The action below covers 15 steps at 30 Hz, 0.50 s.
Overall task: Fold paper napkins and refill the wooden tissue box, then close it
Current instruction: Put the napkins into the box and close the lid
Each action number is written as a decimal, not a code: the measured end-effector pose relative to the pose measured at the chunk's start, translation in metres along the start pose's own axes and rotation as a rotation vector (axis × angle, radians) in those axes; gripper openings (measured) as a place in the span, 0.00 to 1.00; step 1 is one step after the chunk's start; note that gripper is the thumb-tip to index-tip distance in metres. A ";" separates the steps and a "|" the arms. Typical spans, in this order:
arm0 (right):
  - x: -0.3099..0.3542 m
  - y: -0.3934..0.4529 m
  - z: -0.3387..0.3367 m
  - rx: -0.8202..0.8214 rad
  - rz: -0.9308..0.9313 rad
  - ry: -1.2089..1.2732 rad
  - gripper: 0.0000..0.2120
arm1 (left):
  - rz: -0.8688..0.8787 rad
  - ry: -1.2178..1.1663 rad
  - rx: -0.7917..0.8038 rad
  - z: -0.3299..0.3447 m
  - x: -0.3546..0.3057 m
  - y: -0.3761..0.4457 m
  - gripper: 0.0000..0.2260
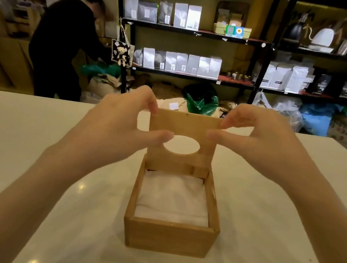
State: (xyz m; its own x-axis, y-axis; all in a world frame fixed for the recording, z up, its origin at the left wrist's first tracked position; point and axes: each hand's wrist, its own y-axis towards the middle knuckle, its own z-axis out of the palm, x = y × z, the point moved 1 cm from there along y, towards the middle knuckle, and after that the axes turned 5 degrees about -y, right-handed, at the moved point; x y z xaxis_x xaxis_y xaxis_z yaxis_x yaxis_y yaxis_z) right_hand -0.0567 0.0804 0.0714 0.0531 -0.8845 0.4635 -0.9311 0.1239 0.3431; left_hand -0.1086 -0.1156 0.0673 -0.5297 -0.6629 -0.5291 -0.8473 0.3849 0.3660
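Observation:
A square wooden tissue box (168,237) stands on the white table (31,131) in front of me. White folded napkins (173,197) fill its inside. Its hinged lid (191,126), with an oval hole, stands upright at the box's far edge. My left hand (122,121) pinches the lid's upper left corner, thumb in front near the hole. My right hand (259,140) pinches the upper right corner the same way.
Beyond the table's far edge stand black shelves (195,32) with silver bags and kettles, and sacks on the floor. A person in dark clothes (61,45) bends over at the back left.

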 end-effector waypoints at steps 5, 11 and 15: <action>0.002 0.005 0.020 -0.092 -0.083 0.000 0.30 | 0.115 0.040 -0.112 0.022 0.006 0.010 0.38; -0.008 0.009 0.040 -0.105 -0.233 -0.132 0.25 | 0.217 0.203 -0.132 0.039 0.022 0.015 0.31; -0.011 0.008 0.038 -0.185 -0.295 -0.125 0.20 | 0.284 0.153 -0.196 0.040 0.025 0.011 0.24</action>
State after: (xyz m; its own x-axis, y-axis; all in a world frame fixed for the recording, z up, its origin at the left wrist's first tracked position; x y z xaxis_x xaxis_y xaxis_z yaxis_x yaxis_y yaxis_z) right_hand -0.0786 0.0737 0.0384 0.2548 -0.9408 0.2233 -0.8006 -0.0758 0.5943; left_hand -0.1325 -0.1026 0.0276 -0.7183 -0.6413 -0.2699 -0.6357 0.4472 0.6292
